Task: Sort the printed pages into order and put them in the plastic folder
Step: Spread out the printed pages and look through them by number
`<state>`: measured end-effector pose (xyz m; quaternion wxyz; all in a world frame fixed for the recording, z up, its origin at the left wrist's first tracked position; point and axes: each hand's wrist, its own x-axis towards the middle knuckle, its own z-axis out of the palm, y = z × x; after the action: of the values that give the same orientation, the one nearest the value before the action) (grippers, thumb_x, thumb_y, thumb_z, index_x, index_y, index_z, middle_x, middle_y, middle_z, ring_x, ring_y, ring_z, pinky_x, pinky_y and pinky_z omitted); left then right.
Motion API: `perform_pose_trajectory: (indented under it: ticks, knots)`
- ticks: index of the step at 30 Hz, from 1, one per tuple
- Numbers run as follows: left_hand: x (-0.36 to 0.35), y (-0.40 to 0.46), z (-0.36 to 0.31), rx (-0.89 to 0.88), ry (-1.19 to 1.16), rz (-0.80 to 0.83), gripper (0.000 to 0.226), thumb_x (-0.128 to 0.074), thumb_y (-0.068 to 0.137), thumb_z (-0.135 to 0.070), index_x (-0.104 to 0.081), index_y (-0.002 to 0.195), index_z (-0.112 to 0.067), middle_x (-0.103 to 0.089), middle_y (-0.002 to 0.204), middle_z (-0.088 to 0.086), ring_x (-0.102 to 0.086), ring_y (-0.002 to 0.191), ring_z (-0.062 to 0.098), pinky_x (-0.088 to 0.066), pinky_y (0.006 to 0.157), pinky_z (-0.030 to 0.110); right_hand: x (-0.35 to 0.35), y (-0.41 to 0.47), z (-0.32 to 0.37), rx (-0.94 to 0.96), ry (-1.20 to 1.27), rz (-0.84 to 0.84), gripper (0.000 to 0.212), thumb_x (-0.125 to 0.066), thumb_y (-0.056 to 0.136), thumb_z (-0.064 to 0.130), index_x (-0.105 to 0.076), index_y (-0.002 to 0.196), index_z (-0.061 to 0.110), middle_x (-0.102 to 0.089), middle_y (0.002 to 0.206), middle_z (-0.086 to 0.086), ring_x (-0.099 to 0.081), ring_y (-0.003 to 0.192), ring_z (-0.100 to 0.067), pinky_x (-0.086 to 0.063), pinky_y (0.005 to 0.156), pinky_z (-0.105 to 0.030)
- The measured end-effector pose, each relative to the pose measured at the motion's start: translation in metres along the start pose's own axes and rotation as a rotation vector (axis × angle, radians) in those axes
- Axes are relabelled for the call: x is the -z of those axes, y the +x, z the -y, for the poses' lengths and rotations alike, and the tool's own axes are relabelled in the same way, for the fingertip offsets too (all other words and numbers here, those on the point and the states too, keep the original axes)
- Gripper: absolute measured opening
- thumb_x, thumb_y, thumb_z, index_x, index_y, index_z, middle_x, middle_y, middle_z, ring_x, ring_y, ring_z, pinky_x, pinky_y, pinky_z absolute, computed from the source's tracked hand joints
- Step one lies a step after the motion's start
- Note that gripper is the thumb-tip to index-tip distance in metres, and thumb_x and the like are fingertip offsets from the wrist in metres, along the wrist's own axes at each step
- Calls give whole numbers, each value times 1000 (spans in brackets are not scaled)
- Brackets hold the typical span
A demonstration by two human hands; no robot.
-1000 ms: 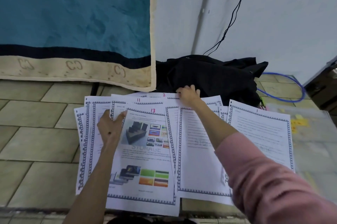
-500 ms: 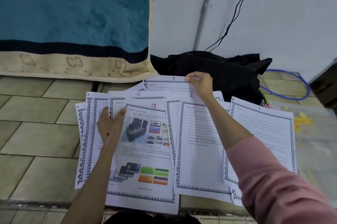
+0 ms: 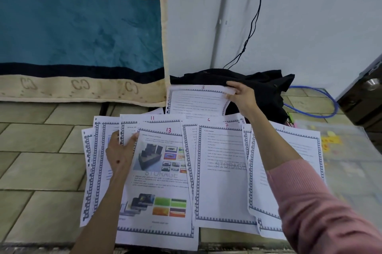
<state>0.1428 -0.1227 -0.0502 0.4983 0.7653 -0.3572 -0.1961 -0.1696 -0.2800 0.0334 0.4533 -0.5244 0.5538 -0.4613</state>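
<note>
Several printed pages with grey borders and red handwritten numbers lie fanned on the tiled floor. Page 13 (image 3: 159, 181), with colour pictures, lies in front; page 7 (image 3: 223, 181) is beside it and page 1 (image 3: 299, 150) is at the right. My right hand (image 3: 241, 96) pinches the top right corner of page 3 (image 3: 196, 98) and holds it lifted at the back, above the fan. My left hand (image 3: 121, 151) presses flat on the left pages, fingers on the edge of page 13. The clear plastic folder (image 3: 347, 160) lies on the floor at the right.
A black garment (image 3: 258, 84) is heaped against the white wall behind the pages. A blue cable loop (image 3: 314, 113) lies right of it and a black cord hangs down the wall. A striped blanket (image 3: 78, 36) hangs at the left. A dark cabinet (image 3: 368, 96) stands at far right.
My right hand has drawn page 3 out from under the fan, backward and upward, with its corner pinched. My left hand has stayed pressed on the left pages.
</note>
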Motion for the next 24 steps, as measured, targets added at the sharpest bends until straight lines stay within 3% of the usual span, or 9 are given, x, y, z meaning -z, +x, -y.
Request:
perform_pose_trajectory:
  ticks: [4, 7, 10, 12, 15, 17, 24]
  knots:
    - [0, -1, 0, 5, -1, -3, 36, -67, 85, -31, -60, 105, -2, -67, 107, 16, -62, 99, 30, -42, 78, 30, 6, -1, -21, 21, -283, -7, 19, -74, 75, -2, -70, 87, 12, -66, 84, 0, -62, 87, -20, -52, 88, -32]
    - [-1, 0, 1, 11, 8, 0, 37, -67, 84, -33, -58, 101, -1, -67, 105, 17, -62, 97, 29, -42, 76, 30, 9, -4, -30, -18, -378, 1, 21, -76, 75, 3, -68, 94, 5, -67, 90, -5, -62, 85, -18, -50, 82, -30]
    - [-1, -2, 0, -1, 7, 3, 36, -67, 85, -31, -59, 103, -1, -67, 106, 17, -62, 97, 28, -41, 77, 28, 8, -8, -38, -85, -379, -30, 13, -77, 76, 10, -64, 76, 10, -64, 75, -4, -58, 70, -12, -46, 73, -27]
    - [-1, -3, -2, -3, 0, 2, 36, -67, 85, -30, -59, 104, -1, -67, 107, 16, -62, 98, 27, -40, 77, 27, 4, -10, -46, -102, -392, -28, 24, -75, 78, 11, -56, 65, 16, -55, 64, 2, -59, 66, -12, -43, 70, -26]
    - [-2, -3, -2, 6, 5, -2, 38, -67, 85, -33, -58, 106, -3, -67, 109, 16, -61, 101, 29, -40, 79, 29, -2, -15, -50, -65, -307, 32, 13, -75, 78, 8, -66, 85, 13, -67, 80, -1, -67, 82, -20, -54, 81, -32]
    - [-3, -3, -2, 4, 22, -8, 40, -67, 84, -35, -58, 106, -3, -66, 109, 15, -61, 101, 30, -40, 79, 31, -6, -18, -52, -80, -262, 22, 26, -73, 80, 7, -68, 106, 8, -71, 102, -7, -67, 97, -25, -54, 91, -40]
    - [-3, -2, 0, 15, 33, -4, 52, -68, 82, -39, -53, 118, -5, -65, 114, 14, -60, 105, 30, -45, 87, 35, -15, -26, -42, 12, -93, -129, 17, -66, 85, 5, -70, 102, 3, -71, 102, -7, -66, 88, -15, -53, 85, -30]
